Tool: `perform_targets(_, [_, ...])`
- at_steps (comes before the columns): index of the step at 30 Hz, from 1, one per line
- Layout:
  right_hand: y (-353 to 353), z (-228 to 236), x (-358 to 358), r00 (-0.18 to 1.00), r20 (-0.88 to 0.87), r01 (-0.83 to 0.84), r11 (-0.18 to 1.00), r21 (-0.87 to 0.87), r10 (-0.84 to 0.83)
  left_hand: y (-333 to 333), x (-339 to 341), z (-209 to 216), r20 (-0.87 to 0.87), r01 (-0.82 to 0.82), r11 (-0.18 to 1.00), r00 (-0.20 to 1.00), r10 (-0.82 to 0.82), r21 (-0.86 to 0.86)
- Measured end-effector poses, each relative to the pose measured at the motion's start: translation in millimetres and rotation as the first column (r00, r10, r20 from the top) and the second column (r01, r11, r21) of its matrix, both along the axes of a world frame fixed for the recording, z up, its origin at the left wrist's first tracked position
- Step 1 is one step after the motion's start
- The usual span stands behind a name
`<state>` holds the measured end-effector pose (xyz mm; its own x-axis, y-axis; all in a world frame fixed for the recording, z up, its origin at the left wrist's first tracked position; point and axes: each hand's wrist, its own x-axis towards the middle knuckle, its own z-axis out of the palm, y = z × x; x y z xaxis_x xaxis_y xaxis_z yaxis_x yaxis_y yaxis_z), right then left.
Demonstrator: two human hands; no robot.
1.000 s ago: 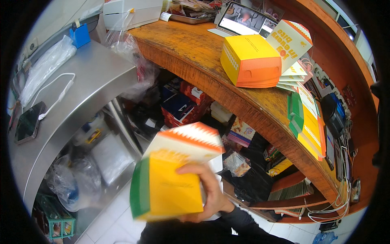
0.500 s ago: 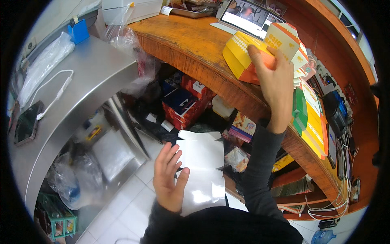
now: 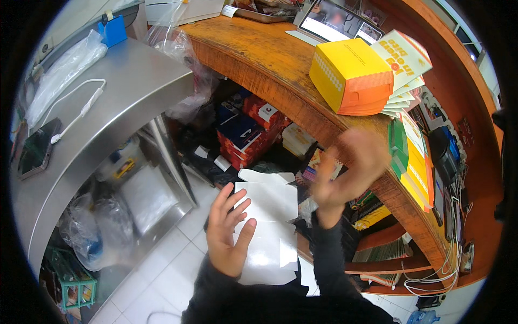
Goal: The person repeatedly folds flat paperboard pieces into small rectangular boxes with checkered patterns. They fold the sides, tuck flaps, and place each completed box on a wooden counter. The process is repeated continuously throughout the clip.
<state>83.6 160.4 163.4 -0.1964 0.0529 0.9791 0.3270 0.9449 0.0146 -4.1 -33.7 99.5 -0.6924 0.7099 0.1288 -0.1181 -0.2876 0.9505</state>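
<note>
My left hand [image 3: 229, 232] hovers over the left edge of an unfolded white cardboard box blank [image 3: 265, 208], fingers spread and nothing in them. The blank lies over my lap, its plain side up and its flaps out. My right hand [image 3: 353, 167] is blurred by motion in front of the wooden desk's edge; nothing shows in it, but its fingers are too smeared to read. Beyond it, a folded yellow and orange cardboard box [image 3: 345, 73] stands on the desk, against a stack of printed flat box blanks [image 3: 404, 59].
Green and yellow flat cartons [image 3: 410, 162] lie along the wooden desk [image 3: 243, 51], beside cables and a tablet [image 3: 337, 24]. At left, a metal table [image 3: 140, 70] holds a phone [image 3: 39, 148] and a tape dispenser [image 3: 112, 31]. Red boxes [image 3: 243, 140] sit under the desk.
My right hand has let go of the yellow and orange box on the desk and come down toward the white blank. My left hand stays nearly in place.
</note>
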Motion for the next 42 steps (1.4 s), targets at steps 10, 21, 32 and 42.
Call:
perform_targets(10, [8.4, -185.9, 12.9, 0.813, 0.578, 0.452, 0.540, -0.710, 0.078, 10.4, 7.5, -7.1, -0.023, 0.056, 0.997, 0.998, -0.058, -0.058])
perform_targets(21, [7.1, -150.5, 21.3, 0.952, 0.215, 0.080, 0.504, -0.860, 0.217, 21.6, 5.0, -19.2, -0.242, -0.048, 0.993, 0.970, 0.020, -0.110])
perform_targets(32, [-33.9, -78.1, 57.0, 0.927, -0.314, -0.373, 0.416, -0.829, 0.207, 20.8, -0.7, -15.8, -0.397, -0.075, 0.980, 0.918, -0.004, -0.183])
perform_targets(42, [-82.9, -75.9, 49.9, 0.617, -0.676, -0.645, -0.233, -0.728, 0.403, 20.7, 28.6, -8.3, -0.718, -0.139, 0.987, 0.679, 0.154, 0.081])
